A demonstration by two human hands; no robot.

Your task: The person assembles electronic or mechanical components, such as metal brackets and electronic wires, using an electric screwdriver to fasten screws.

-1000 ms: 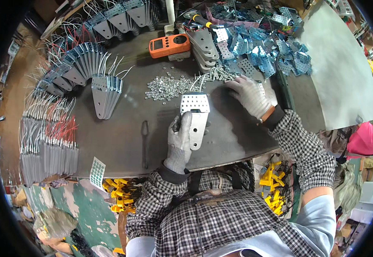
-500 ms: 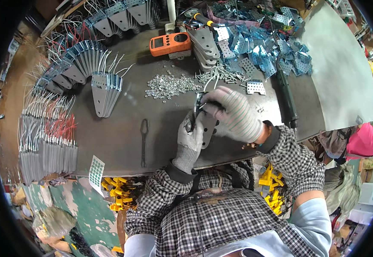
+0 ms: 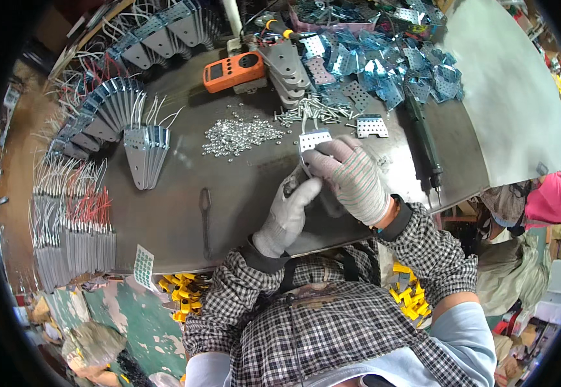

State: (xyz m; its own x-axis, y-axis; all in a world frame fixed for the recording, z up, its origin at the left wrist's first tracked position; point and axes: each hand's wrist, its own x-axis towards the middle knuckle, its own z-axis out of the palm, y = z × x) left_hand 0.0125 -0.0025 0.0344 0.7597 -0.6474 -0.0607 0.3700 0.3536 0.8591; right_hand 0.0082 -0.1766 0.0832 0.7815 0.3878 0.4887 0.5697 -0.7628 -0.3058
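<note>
Holding 1 wired bracket assembly (image 3: 313, 138) at mid-frame in our left hand (image 3: 288, 209), we curl our right hand (image 3: 357, 180) against its perforated end; what that hand pinches, we cannot tell. Similar assemblies (image 3: 144, 153), upper left, look done; nuts (image 3: 236, 137), screws (image 3: 317, 111) and perforated brackets (image 3: 357, 95), upper centre, lie unused.

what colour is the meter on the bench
The meter is orange, as the head view shows best.

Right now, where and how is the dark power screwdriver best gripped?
Probably round the middle of the dark power screwdriver, from above with the right hand: it is long and straight, its thin bit points toward the near edge, and brackets crowd its far end.
</note>
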